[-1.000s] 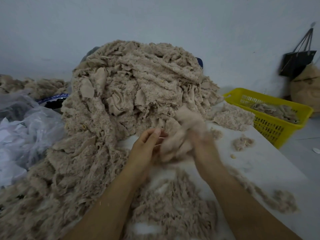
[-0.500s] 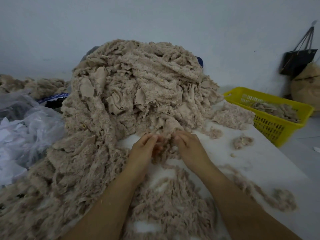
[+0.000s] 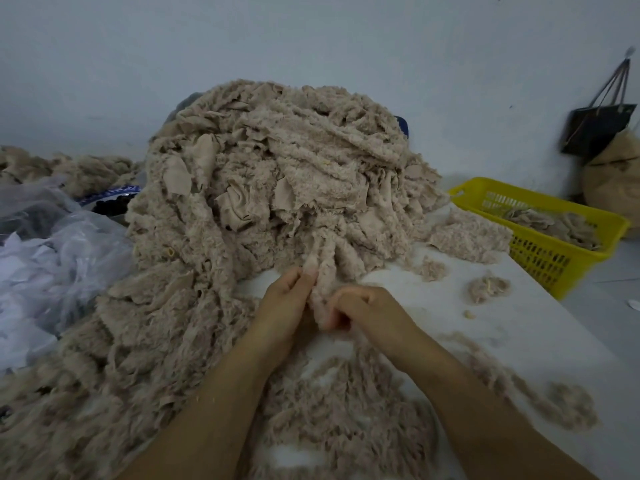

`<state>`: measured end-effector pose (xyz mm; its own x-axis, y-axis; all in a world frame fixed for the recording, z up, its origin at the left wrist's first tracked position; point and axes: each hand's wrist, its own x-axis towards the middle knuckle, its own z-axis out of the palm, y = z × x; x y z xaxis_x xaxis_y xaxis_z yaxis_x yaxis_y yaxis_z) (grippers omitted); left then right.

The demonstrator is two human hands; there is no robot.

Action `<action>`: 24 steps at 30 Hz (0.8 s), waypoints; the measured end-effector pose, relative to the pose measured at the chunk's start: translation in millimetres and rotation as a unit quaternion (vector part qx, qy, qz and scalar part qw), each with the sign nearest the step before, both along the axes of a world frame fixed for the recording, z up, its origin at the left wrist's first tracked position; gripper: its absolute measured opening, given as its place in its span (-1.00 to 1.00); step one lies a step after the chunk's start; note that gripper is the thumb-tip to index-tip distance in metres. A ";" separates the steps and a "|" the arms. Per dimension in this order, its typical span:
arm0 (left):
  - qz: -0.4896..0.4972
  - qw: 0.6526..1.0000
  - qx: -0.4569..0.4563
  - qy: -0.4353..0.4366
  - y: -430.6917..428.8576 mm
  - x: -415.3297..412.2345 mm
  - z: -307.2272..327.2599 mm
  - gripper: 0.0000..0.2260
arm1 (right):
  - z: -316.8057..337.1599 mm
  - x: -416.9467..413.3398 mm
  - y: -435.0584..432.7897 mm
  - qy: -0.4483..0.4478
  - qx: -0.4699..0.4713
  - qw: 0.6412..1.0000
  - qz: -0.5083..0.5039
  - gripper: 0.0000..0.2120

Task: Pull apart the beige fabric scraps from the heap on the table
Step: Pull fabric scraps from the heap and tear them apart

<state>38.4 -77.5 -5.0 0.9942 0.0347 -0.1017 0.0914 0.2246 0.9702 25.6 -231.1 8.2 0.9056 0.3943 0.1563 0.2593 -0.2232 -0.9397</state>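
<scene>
A tall heap of beige fleece scraps (image 3: pixel 277 174) fills the middle of the white table (image 3: pixel 519 323). From its near foot a strip of beige scrap (image 3: pixel 323 271) hangs toward me. My left hand (image 3: pixel 285 306) holds the strip's left side, fingers pressed along it. My right hand (image 3: pixel 367 311) grips its lower end with curled fingers. Both hands sit close together just in front of the heap. Pulled scraps (image 3: pixel 346 403) lie spread between my forearms.
A yellow plastic basket (image 3: pixel 554 233) with some beige scraps stands at the right, past the table's edge. Clear plastic bags (image 3: pixel 52 258) with white material lie at the left. Small tufts (image 3: pixel 488 287) dot the table's right side. A dark bag (image 3: pixel 595 129) hangs on the wall.
A second ago my right hand held a loose clump up. Both hands then went to the heap's foot, and now they have drawn a strip out toward me.
</scene>
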 end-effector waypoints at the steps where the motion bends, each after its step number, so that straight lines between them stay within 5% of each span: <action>1: -0.003 0.999 0.038 -0.026 -0.5 -1.4 -0.3 -0.75 | -1.0 2.8 -1.7 0.008 0.005 0.999 -0.052 -0.59; 6: -0.032 0.993 0.063 -0.091 0.2 -3.9 3.3 -0.74 | -9.6 20.7 -23.5 -0.009 -0.007 0.966 -0.257 -0.50; 12: -0.020 0.998 -0.019 -0.056 7.5 -2.9 4.4 -0.79 | -15.4 25.9 -35.3 -0.021 -0.121 0.945 -0.302 -0.46; 17: -0.077 0.987 0.110 -0.084 -7.4 -9.3 -1.2 -0.62 | -9.4 17.0 -8.0 -0.009 -0.035 0.982 -0.184 -0.39; 19: -0.108 0.978 0.147 -0.098 -8.6 -10.1 -2.4 -0.59 | -14.9 17.0 0.7 0.042 -0.026 0.987 -0.155 -0.54; 21: -0.128 0.971 0.172 -0.102 -9.8 -10.8 -1.2 -0.55 | -22.3 22.0 1.7 0.063 0.025 0.982 -0.174 -0.76; 24: -0.123 0.968 0.195 -0.102 -13.5 -10.5 -1.3 -0.52 | -22.8 29.8 -3.7 0.110 0.157 0.954 -0.230 -0.77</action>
